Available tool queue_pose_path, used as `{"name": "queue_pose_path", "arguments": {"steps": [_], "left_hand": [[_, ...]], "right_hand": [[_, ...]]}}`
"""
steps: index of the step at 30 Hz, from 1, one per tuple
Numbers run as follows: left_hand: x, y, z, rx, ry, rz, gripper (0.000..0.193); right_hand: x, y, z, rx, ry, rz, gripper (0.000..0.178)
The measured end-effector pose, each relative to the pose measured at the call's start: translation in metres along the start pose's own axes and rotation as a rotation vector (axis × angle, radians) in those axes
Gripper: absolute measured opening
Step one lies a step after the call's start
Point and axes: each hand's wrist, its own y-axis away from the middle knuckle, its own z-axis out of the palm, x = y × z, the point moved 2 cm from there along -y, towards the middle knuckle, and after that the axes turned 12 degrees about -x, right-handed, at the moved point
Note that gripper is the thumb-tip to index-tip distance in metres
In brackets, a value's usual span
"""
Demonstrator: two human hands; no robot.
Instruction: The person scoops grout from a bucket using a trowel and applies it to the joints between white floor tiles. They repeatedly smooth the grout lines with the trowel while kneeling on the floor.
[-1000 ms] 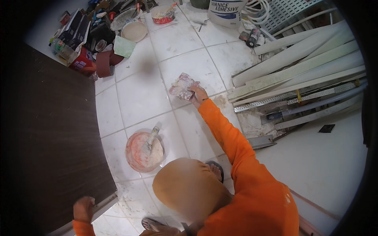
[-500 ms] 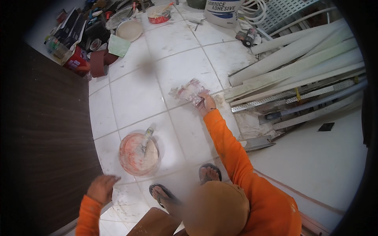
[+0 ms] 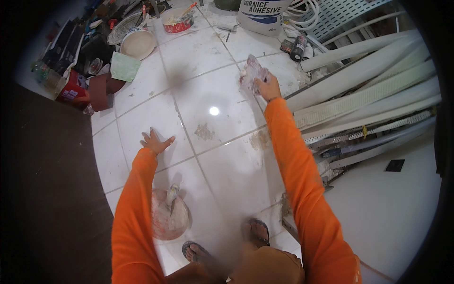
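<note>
Gripped in my right hand [image 3: 269, 86] is a crumpled packet [image 3: 254, 73], whitish and dull red, smeared with pale powder or paste. It is over the tiles at the right, near the stacked lengths. My left hand [image 3: 155, 143] is open, fingers spread, low over the floor or touching it; I cannot tell which. Under and beside my left forearm sits a round reddish tub [image 3: 161, 233] of pale paste, partly hidden by the sleeve. A tool with a pale, smeared handle [image 3: 173, 190] leans in it, its working end buried in the paste.
Long white mouldings and metal strips [image 3: 359, 99] lie along the right. A white sack [image 3: 260, 18], a dark can [image 3: 298, 47] and a red-sided tub [image 3: 177, 23] stand far off. Clutter with a red box [image 3: 72, 89] and sandpaper roll [image 3: 100, 97] fills the far left. A dried patch [image 3: 205, 132] marks the tiles.
My right hand has carried the packet farther away and to the right, off the dried patch. My left hand has reached forward past the tub and spread its fingers.
</note>
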Motion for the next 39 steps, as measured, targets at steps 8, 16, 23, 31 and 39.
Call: {"name": "queue_pose_path", "arguments": {"steps": [8,16,23,31,39], "left_hand": [[0.052,0.007,0.014,-0.051,0.113,-0.219,0.162],[0.063,0.013,0.004,-0.142,0.155,-0.176,0.16],[0.055,0.01,0.003,-0.121,0.144,-0.229,0.161],[0.058,0.012,-0.001,-0.118,0.154,-0.191,0.158],[0.055,0.014,-0.006,-0.16,0.18,-0.218,0.159]], "right_hand": [[-0.054,-0.115,0.033,-0.462,1.016,0.06,0.042],[-0.007,-0.07,0.067,-0.609,1.404,-0.131,0.038],[-0.058,-0.094,0.045,-0.664,1.387,-0.027,0.049],[-0.047,-0.157,0.059,-0.782,1.417,0.046,0.06],[-0.073,-0.065,0.019,-1.037,1.384,0.095,0.049]]}}
